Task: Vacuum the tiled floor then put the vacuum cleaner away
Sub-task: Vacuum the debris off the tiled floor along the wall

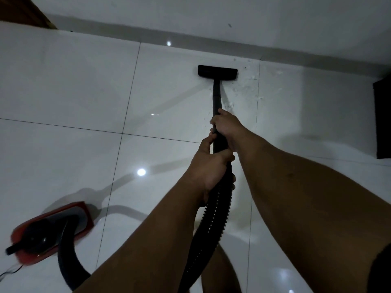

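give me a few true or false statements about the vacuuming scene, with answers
1. Both hands grip the black wand. True: the right hand holds it farther forward, the left hand nearer, where the ribbed hose begins.
2. The floor head is lifted off the tiles. False: it rests on the tiled floor near the wall.
3. White crumbs lie right of the floor head. True.
4. The vacuum body is blue. False: it is red and black, at lower left.
5. A dark mat lies at the right edge. True.
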